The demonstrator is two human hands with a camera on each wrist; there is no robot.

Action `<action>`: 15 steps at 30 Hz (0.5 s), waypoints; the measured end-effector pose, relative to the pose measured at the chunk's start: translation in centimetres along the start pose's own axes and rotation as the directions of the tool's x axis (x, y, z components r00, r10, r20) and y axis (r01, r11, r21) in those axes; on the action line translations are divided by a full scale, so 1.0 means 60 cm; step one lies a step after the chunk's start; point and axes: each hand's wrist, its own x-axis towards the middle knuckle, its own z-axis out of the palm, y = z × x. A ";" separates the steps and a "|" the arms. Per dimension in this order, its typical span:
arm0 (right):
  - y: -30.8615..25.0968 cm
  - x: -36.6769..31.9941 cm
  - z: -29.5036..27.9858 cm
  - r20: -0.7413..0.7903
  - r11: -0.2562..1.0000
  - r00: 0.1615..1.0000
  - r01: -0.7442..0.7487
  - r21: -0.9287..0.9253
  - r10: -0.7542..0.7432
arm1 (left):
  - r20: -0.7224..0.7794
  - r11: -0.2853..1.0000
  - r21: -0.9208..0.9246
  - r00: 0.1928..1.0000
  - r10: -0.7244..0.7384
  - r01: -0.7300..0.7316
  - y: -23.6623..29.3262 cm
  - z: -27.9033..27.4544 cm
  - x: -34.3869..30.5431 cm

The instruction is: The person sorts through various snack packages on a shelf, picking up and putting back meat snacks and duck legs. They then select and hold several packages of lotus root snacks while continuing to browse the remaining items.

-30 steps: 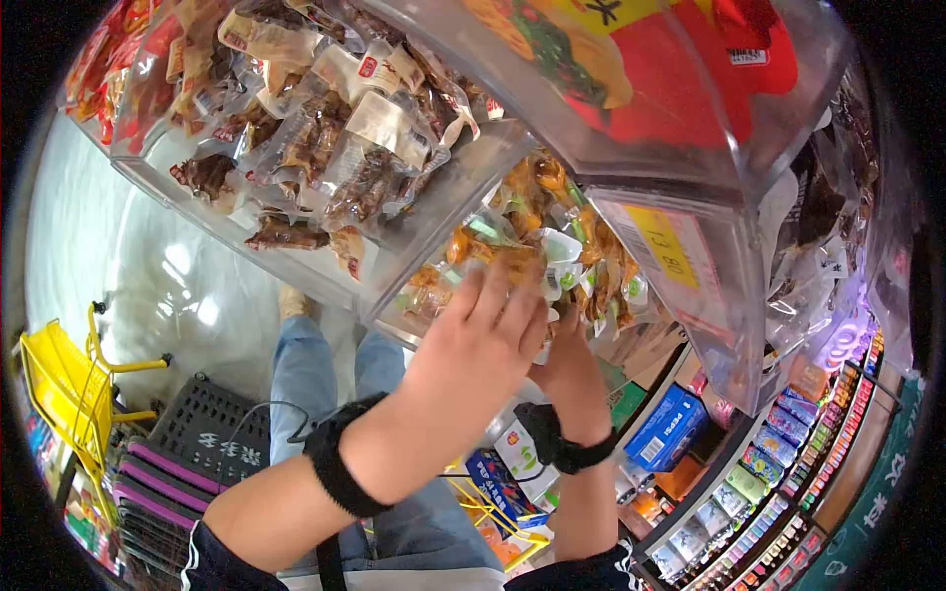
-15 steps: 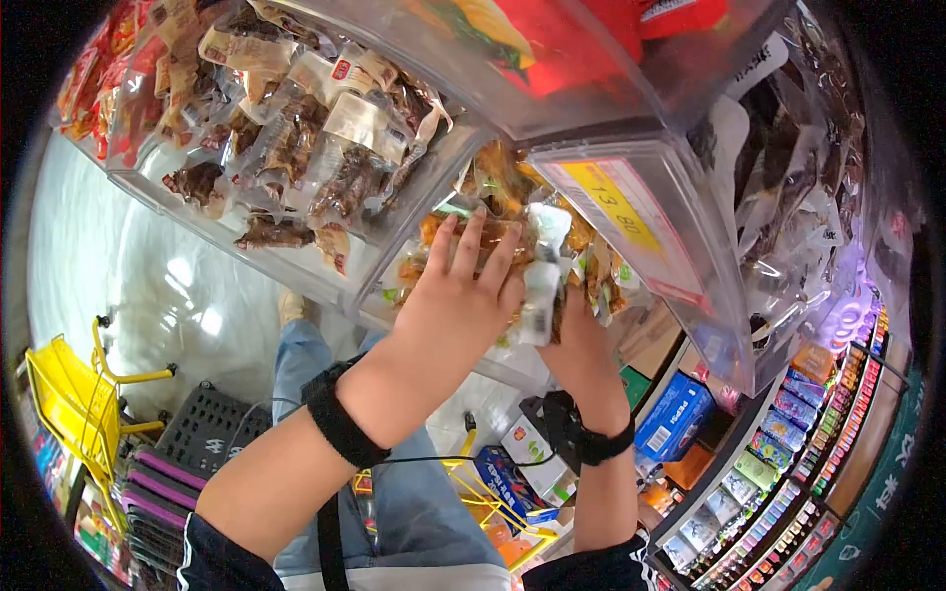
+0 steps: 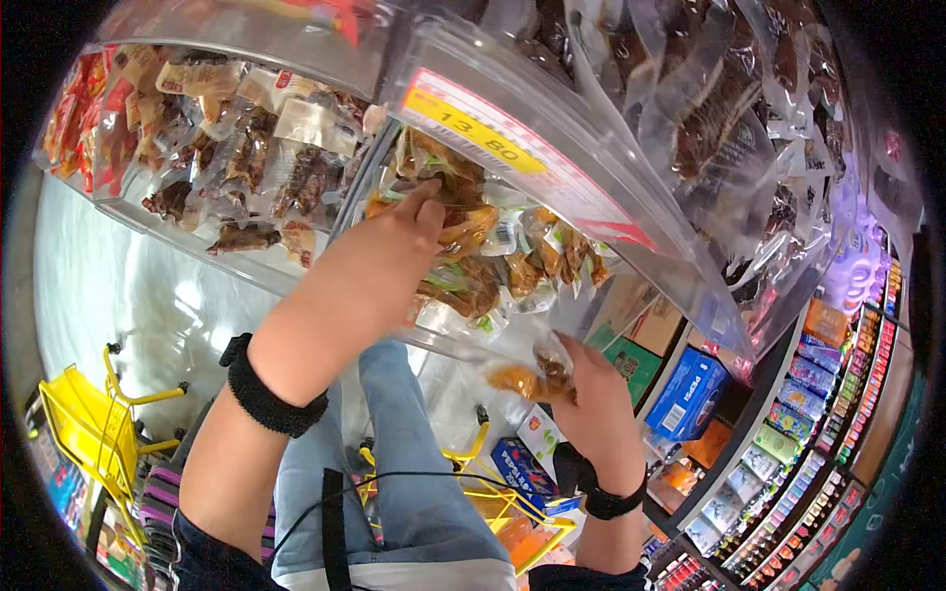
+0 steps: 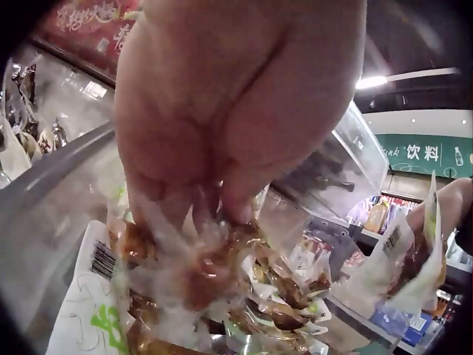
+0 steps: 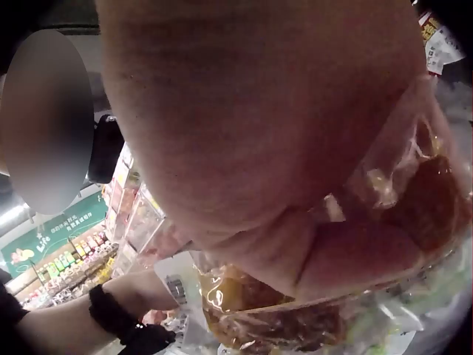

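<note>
My left hand [image 3: 360, 271] is over the bin of brown-orange vacuum packets [image 3: 463, 281], its fingers bent down among them. In the left wrist view the left fingers [image 4: 199, 203] pinch the clear wrapping of a packet [image 4: 203, 285], partly blurred. Outside the bin's front edge, my right hand [image 3: 601, 409] grips one small packet [image 3: 527, 380] with orange-brown contents. That held packet [image 4: 406, 255] also shows at the right of the left wrist view. Up close in the right wrist view, the right hand [image 5: 259, 163] covers part of a glossy packet [image 5: 277, 318].
A clear price panel [image 3: 512, 148] stands over the bin. Darker packets fill a bin [image 3: 251, 148] at the left and another [image 3: 729, 128] at the upper right. Below are yellow carts [image 3: 94, 424], a blue box [image 3: 687, 394] and shelves of goods [image 3: 778, 463].
My right hand has come out of the bin, down and to the right, with a packet. My left hand has shifted left and up among the packets. The view has moved, bringing the price panel further left.
</note>
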 end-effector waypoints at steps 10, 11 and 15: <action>0.024 0.085 0.093 -0.265 0.910 0.925 0.158 -0.383 -0.272 | 0.021 0.999 0.051 1.000 0.002 -0.004 0.000 -0.002 -0.004; 0.027 0.090 0.099 -0.249 0.927 0.937 0.152 -0.342 -0.245 | 0.019 0.999 0.053 1.000 0.006 -0.007 0.000 -0.001 -0.005; 0.039 0.106 0.088 -0.174 0.967 0.966 0.153 -0.206 -0.190 | -0.010 0.999 0.042 1.000 0.018 -0.017 -0.006 0.008 -0.004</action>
